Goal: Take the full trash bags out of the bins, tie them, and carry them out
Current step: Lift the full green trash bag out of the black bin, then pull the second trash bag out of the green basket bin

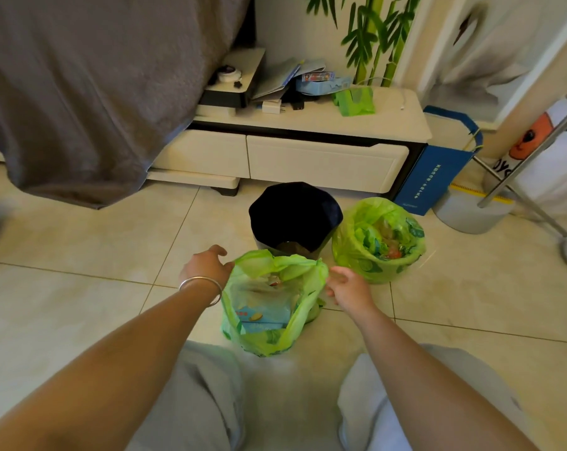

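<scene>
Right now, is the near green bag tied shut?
No, the near green bag gapes open on the floor, with the left hand at its rim and the right hand beside it.
</scene>
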